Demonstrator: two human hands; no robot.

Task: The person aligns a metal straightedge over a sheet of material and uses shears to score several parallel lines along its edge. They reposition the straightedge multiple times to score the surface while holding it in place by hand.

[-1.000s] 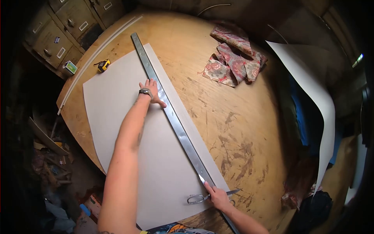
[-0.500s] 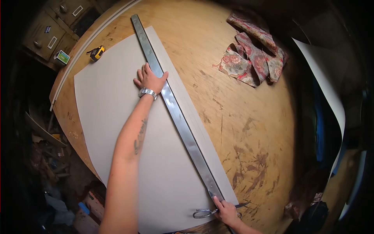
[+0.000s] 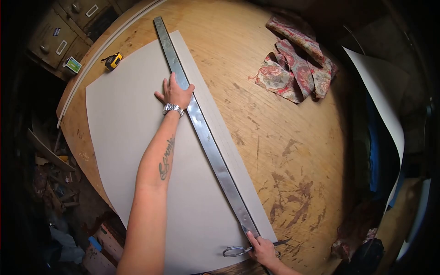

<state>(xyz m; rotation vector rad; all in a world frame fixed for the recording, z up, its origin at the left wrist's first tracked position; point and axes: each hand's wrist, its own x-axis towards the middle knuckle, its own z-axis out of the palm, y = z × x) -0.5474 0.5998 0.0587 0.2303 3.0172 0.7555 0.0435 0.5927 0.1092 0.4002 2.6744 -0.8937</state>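
A long metal straightedge [image 3: 213,146] lies at a slant across a large pale sheet of card or paper [image 3: 128,123]. My left hand [image 3: 178,93], with a metal watch on the wrist, presses on its upper half; the fingers are spread and the thumb rests at its right edge. At the lower end, my right hand [image 3: 263,251] grips the straightedge, fingers closed around its tip. A pair of scissors [image 3: 234,251] is at the same spot; one loop sticks out left of that hand and the blades point right. The hand partly hides the scissors.
A yellow and black tape measure [image 3: 112,61] sits past the sheet's upper left edge. Floral fabric pieces [image 3: 298,68] lie on the scuffed wooden table [image 3: 293,146]. A small box [image 3: 72,65] stands near the drawers [image 3: 52,41]. A curled white sheet [image 3: 382,101] hangs at the right.
The view has shifted slightly. My left hand's fingers are a little more spread. Both hands stay at the same places on the straightedge, and the scissors remain by my right hand.
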